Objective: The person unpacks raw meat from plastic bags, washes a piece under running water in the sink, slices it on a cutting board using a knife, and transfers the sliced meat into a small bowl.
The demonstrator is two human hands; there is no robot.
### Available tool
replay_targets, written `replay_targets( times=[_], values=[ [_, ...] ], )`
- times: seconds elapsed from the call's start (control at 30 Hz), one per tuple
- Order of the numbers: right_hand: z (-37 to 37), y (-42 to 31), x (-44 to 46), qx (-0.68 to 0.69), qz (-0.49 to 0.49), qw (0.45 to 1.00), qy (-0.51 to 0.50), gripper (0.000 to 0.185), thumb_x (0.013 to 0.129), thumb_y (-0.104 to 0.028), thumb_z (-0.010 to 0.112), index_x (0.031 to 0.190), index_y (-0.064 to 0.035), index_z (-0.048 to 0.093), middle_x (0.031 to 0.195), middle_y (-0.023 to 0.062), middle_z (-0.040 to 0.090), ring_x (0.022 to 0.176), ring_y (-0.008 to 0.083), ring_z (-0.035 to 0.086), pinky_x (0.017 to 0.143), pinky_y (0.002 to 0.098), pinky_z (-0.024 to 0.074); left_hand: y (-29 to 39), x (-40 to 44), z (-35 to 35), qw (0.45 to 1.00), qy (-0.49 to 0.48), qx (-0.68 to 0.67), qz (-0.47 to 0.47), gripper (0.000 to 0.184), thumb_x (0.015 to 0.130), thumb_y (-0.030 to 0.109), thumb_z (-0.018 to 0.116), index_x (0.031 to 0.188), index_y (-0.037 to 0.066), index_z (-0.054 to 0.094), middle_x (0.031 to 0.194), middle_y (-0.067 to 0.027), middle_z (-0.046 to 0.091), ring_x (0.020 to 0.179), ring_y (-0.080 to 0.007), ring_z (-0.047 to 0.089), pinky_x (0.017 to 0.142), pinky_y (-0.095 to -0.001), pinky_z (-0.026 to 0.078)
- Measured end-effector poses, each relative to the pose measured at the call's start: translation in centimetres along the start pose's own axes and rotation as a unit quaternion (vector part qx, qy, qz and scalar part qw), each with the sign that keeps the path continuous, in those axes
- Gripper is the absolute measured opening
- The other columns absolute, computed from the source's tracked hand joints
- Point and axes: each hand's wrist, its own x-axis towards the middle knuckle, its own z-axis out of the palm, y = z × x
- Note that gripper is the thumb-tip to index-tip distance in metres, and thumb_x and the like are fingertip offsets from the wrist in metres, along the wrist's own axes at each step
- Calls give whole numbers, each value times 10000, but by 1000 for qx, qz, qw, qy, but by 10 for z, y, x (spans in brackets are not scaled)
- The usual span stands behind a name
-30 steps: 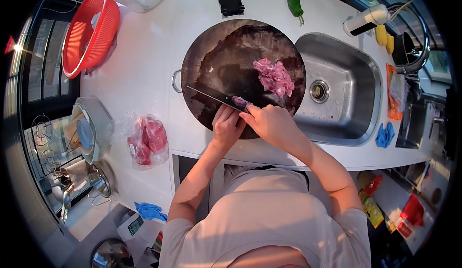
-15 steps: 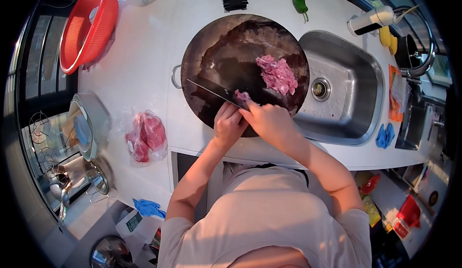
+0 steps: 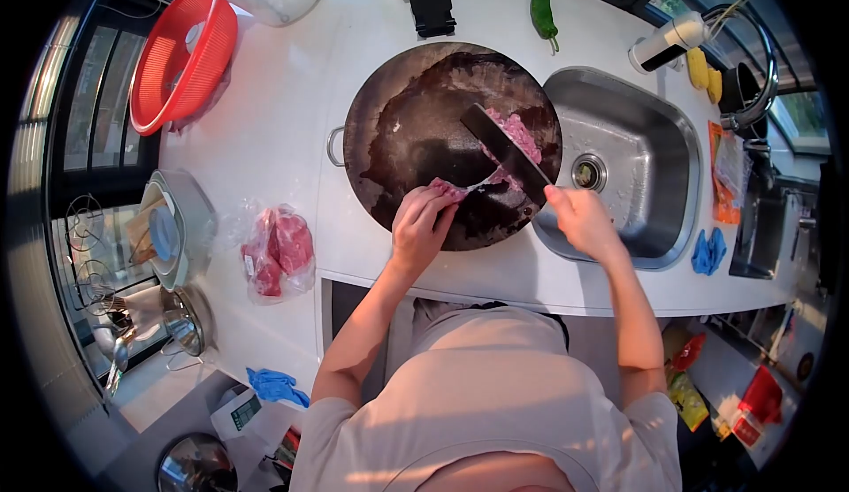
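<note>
On the counter lies a round dark cutting board [image 3: 398, 121] with a metal ring handle on its left side. My right hand [image 3: 584, 221] is closed around the handle of a cleaver [image 3: 507, 152], beyond the board's lower right edge. The blade slants up and left across the board, partly covering a pile of sliced raw meat [image 3: 520, 137]. Near the board's lower middle, my left hand [image 3: 423, 225] rests with bent fingers on a small piece of raw meat [image 3: 449, 190], most of it hidden under the fingertips.
Bagged raw meat [image 3: 280, 251] lies left of the board, below a red colander [image 3: 187, 63]. A steel sink [image 3: 650, 138] adjoins the board's right side. Behind are a green pepper [image 3: 542, 10] and a black stand [image 3: 431, 6]. A blue glove [image 3: 708, 251] lies right of the sink.
My right hand has moved right with the cleaver, away from my left hand, and the blade is now over the meat pile. My left hand stays at the small piece.
</note>
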Motion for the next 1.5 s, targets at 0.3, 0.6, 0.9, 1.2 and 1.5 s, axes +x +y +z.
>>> replay_targets(
  times=[0.3,0.6,0.9,1.2,1.5],
  values=[
    [31,-26,-36,-235,-118,965,-9,344,992,-388,544,1101,-89,675,622,173,648,609,407,652,578,502,523,-4,-4,1,998,-48,35,4,246,735,-12,747,978,4,714,1020,-123,678,1005,-333,644,879,-402,529],
    [65,-58,17,-174,-175,969,-28,268,982,-322,572,931,-61,607,608,183,620,591,400,632,535,488,501,-8,-2,2,997,-63,34,-36,281,683,15,763,960,0,719,988,-117,687,967,-348,653,837,-408,542],
    [36,-14,-28,-221,-139,965,1,313,970,-370,582,1033,-72,654,626,166,654,622,380,676,534,459,537,-7,0,5,998,-49,16,-29,252,669,1,767,915,9,712,947,-117,685,938,-339,656,820,-391,550],
    [100,-70,49,-216,-202,955,6,307,972,-349,574,897,-55,623,607,166,638,606,376,670,542,466,545,-9,-5,4,997,-58,32,-30,202,675,-4,755,868,-6,694,948,-128,680,946,-333,658,834,-389,549],
    [2,18,-14,-33,21,993,-107,541,1019,-429,500,735,20,600,555,170,550,497,246,564,533,419,455,-3,2,2,1000,-20,16,-17,204,718,-43,745,905,27,701,1005,-95,686,1029,-301,658,903,-390,526]
  ],
)
